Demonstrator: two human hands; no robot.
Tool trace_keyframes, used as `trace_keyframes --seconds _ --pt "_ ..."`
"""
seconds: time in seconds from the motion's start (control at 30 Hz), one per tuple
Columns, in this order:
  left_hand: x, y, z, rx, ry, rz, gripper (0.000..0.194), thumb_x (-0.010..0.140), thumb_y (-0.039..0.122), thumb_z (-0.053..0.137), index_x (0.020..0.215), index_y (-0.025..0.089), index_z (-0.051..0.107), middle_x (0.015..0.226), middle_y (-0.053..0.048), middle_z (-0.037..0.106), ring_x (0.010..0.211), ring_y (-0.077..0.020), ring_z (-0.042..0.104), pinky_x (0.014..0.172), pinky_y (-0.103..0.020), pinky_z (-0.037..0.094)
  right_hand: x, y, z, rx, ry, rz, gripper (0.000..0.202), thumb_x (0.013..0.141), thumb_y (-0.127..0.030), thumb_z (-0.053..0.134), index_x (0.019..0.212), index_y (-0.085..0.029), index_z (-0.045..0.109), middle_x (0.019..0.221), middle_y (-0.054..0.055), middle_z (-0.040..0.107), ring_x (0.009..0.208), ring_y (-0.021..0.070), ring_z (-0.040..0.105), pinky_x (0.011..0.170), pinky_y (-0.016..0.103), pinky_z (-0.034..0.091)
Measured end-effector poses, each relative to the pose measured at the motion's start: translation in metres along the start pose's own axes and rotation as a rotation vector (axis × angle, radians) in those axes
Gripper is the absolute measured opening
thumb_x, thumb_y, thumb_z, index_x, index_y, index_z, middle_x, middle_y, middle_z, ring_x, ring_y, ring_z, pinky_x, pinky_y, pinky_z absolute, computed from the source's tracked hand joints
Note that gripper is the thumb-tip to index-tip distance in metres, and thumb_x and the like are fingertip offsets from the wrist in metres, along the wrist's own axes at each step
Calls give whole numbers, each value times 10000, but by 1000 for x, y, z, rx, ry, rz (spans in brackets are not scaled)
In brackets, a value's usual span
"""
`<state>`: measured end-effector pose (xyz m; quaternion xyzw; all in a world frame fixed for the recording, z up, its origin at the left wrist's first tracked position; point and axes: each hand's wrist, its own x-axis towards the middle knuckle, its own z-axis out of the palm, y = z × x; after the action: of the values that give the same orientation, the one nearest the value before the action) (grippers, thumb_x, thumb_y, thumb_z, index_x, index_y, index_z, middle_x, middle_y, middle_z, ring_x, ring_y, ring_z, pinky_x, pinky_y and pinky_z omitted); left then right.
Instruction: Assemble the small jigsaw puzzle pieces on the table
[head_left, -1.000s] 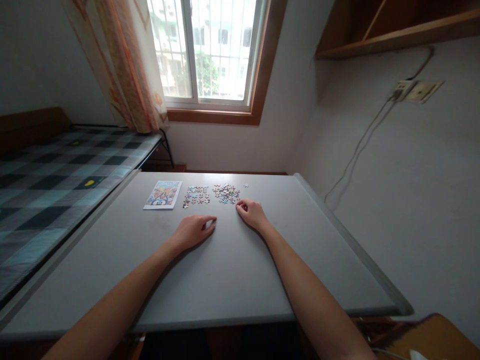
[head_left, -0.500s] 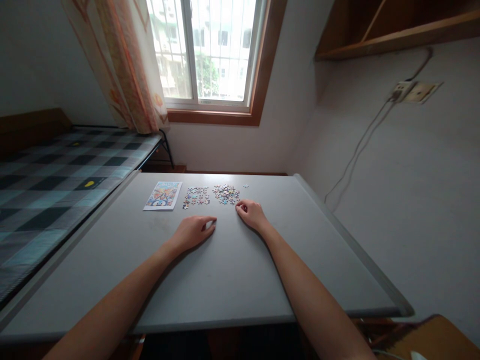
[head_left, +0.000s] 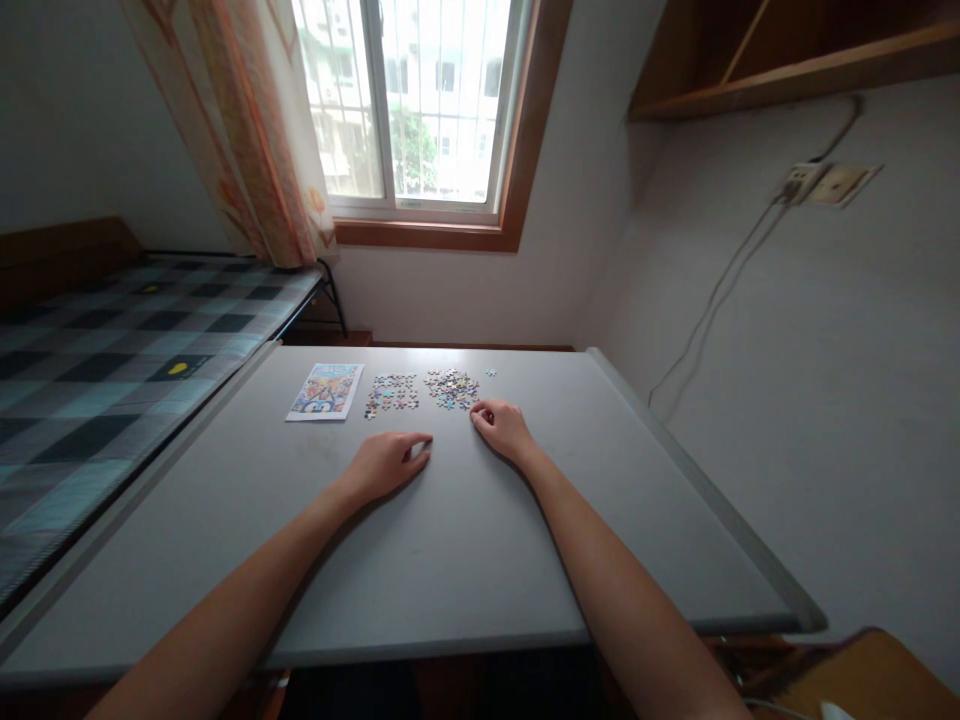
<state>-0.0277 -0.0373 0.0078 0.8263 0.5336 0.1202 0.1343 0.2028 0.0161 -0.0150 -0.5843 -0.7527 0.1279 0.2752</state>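
My left hand (head_left: 386, 462) rests on the grey table, its thumb and forefinger apart and nothing between them. Just beyond it lie small jigsaw pieces (head_left: 396, 393), spread in loose rows. My right hand (head_left: 504, 430) lies at the near right edge of a denser heap of jigsaw pieces (head_left: 450, 388). Its thumb and fingertips are drawn together, and whatever they may pinch is too small to make out. A printed picture sheet (head_left: 327, 392) with colourful figures lies flat to the left of the rows.
One loose jigsaw piece (head_left: 491, 373) sits right of the heap. The table (head_left: 420, 560) stands between a bed with a checked cover (head_left: 150, 330) and the right wall. A window (head_left: 412, 110) is ahead; a wooden shelf (head_left: 795, 75) hangs at upper right.
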Motion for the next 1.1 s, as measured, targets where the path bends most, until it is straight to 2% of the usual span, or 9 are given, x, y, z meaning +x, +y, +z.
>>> trace_keyframes --seconds 1.1 --pt "0 -1 0 -1 -1 2 378 880 427 459 1172 270 639 746 -15 663 627 -131 553 601 -222 336 -1 -1 -2 18 -2 -2 173 808 -256 516 829 -221 683 726 -1 652 714 144 559 722 259 346"
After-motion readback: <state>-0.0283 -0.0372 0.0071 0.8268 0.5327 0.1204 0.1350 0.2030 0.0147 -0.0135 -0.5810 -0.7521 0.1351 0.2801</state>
